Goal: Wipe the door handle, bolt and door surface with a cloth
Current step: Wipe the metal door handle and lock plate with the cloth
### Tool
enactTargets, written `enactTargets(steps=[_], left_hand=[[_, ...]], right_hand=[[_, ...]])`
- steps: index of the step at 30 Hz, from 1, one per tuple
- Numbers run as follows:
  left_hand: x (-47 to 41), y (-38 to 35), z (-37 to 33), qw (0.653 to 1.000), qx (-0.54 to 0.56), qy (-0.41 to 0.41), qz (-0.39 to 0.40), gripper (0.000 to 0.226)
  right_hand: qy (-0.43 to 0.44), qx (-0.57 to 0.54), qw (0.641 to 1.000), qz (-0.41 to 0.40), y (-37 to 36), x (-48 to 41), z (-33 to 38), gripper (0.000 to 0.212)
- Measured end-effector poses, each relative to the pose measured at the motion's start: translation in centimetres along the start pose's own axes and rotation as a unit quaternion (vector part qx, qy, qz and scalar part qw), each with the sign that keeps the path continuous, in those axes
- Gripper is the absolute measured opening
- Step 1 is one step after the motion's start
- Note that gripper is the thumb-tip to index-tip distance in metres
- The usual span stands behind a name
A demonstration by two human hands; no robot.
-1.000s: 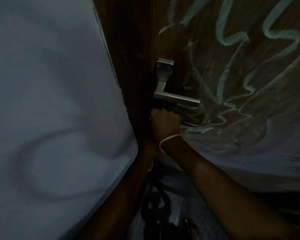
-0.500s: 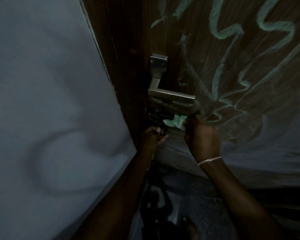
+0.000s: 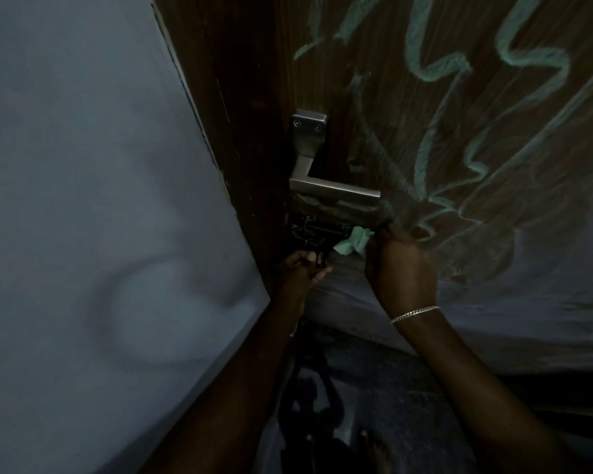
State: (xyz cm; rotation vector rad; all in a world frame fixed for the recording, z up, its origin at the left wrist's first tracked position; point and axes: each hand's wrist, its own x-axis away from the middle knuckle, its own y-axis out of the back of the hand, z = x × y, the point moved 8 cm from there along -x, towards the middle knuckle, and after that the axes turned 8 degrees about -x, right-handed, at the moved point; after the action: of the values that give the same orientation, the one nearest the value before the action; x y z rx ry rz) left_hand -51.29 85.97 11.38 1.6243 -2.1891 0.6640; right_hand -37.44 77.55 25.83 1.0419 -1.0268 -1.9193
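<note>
Change: the right hand (image 3: 403, 268) has slid off the bolt (image 3: 307, 230) toward the door's middle, baring the green cloth (image 3: 351, 242) bunched in its fingers.
Left hand (image 3: 302, 270): now raised to the bolt's lower end, seemingly gripping it; too dark to be sure.
Bolt: at the left edge of the door (image 3: 367, 35), just under the handle (image 3: 322, 186).
Meaning: the bolt wipe is probably under way; the chalk-scribbled door surface is not yet wiped.
</note>
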Motion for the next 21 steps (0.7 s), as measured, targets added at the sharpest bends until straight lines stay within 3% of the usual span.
enactTargets(steps=[2,6,10,14,21], left_hand=[[0.0,0.0,0.1,1.0,-0.002,0.0,0.0,0.017],[0.5,-0.1,-0.1,1.0,-0.002,0.003,0.002,0.016],[0.6,0.0,-0.5,1.0,-0.001,-0.011,-0.002,0.015],[0.5,-0.1,-0.5,1.0,0.002,-0.011,-0.007,0.011],[0.0,0.1,-0.3,1.0,-0.009,-0.015,-0.008,0.01]], right_hand=[[0.01,-0.004,1.0,-0.003,0.0,-0.3,0.3,0.005],[0.025,-0.041,0.999,0.005,-1.3,-0.2,2.6,0.036],[0.075,-0.033,0.996,-0.028,-1.4,0.6,3.6,0.024],[0.068,-0.041,0.997,-0.008,-2.0,0.1,2.5,0.023],[0.082,-0.053,0.994,-0.039,-1.5,0.2,1.2,0.025]])
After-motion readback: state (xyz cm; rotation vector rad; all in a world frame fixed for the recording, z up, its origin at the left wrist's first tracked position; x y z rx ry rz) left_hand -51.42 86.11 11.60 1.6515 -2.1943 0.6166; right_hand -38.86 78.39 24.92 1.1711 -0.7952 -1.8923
